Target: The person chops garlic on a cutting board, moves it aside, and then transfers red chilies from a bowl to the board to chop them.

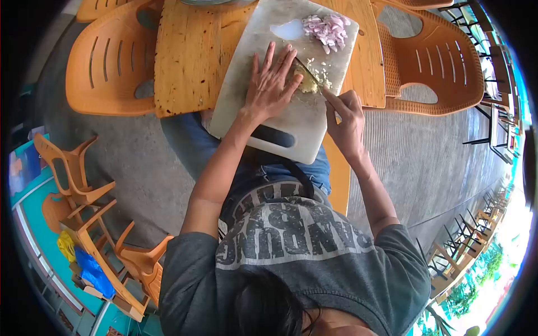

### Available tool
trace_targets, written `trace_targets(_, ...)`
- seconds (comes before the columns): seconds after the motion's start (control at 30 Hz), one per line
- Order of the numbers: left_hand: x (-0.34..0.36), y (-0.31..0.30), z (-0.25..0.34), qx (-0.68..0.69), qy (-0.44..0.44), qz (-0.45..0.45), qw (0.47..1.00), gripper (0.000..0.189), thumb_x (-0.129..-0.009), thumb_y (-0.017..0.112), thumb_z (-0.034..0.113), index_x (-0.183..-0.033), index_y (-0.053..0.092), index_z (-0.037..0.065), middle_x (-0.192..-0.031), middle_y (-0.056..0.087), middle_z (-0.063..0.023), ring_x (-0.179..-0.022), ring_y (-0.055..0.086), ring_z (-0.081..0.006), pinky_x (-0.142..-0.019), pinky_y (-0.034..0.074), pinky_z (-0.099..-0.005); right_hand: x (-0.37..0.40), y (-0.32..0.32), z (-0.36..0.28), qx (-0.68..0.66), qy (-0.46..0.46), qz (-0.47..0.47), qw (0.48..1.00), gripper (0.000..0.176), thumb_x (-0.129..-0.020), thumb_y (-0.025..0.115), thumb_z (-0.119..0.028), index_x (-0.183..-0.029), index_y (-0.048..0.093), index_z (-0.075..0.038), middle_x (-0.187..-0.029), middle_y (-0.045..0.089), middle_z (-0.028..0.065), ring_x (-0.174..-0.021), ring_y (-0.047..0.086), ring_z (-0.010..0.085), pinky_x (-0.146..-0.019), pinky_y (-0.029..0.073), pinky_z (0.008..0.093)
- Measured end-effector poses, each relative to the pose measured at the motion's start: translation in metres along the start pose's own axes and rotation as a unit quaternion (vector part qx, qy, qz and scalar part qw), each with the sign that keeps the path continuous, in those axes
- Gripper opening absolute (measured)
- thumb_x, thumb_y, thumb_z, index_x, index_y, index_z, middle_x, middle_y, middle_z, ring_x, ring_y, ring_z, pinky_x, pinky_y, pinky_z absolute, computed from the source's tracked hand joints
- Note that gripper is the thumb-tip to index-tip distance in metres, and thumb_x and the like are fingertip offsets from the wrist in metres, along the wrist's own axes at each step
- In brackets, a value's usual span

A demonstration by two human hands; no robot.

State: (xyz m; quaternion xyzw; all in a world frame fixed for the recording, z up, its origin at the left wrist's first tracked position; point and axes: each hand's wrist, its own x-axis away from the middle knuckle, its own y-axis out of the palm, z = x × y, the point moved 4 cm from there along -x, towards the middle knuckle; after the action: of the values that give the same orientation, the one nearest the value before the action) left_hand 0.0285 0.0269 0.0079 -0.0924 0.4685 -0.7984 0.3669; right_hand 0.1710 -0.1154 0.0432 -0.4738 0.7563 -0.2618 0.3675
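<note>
A worn white cutting board lies tilted across the table's near edge, its handle slot toward my body. My right hand is closed around the handle of a knife, whose blade points away to the upper left. Under and beside the blade is a patch of finely chopped pale bits, which look like garlic. My left hand lies on the board left of the blade, fingers spread, fingertips near the knife's tip. Chopped pinkish-purple shallots are heaped at the board's far right corner.
The wooden table extends on both sides of the board. An orange chair stands at its left, another orange chair at its right. A dish edge shows at the top. More chairs and a wooden table with yellow and blue bags are at lower left.
</note>
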Motion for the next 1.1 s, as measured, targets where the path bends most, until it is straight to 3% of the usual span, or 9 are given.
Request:
trace_targets(0.07,0.006,0.002,0.002,0.012,-0.002,0.001,1.000,0.072,-0.102,0.026,0.060,-0.155,0.031,0.011,-0.163,0.029,-0.0062,-0.154,0.009,-0.0317,-0.121,0.003,-0.0591,0.008,0.003,0.001,0.007,-0.019,0.006,1.000,0.046,-0.079,0.066,0.006,-0.122,0.071,-0.009,-0.080,0.050,0.0090,-0.074,0.053,0.0249,-0.071,0.048,0.0376)
trace_targets(0.1,-0.023,-0.021,-0.019,-0.044,0.033,0.030,0.998,0.072,-0.103,0.026,0.059,-0.155,0.031,0.010,-0.163,0.029,-0.0063,-0.154,0.009,-0.0317,-0.121,0.003,-0.0590,-0.024,0.022,0.000,-0.021,-0.044,0.058,0.997,0.046,-0.079,0.066,0.007,-0.122,0.071,-0.009,-0.080,0.050,0.0089,-0.074,0.053,0.0249,-0.071,0.048,0.0376)
trace_targets(0.8,0.000,-0.003,0.001,0.014,-0.002,-0.005,1.000,0.077,-0.102,0.026,0.062,-0.155,0.028,0.006,-0.162,0.029,-0.0090,-0.154,0.007,-0.0320,-0.121,0.001,-0.0599,0.002,-0.002,-0.012,-0.030,0.012,0.016,0.999,0.047,-0.079,0.065,0.008,-0.124,0.069,-0.009,-0.083,0.051,0.0103,-0.077,0.054,0.0263,-0.073,0.047,0.0385)
trace_targets(1.1,0.003,-0.003,0.000,0.039,-0.008,-0.007,0.999,0.078,-0.102,0.026,0.061,-0.155,0.027,0.005,-0.162,0.028,-0.0108,-0.154,0.007,-0.0328,-0.121,0.000,-0.0585,0.009,0.009,-0.017,-0.018,-0.017,0.021,0.999,0.048,-0.079,0.064,0.010,-0.124,0.068,-0.007,-0.083,0.050,0.0122,-0.076,0.052,0.0296,-0.072,0.046,0.0410)
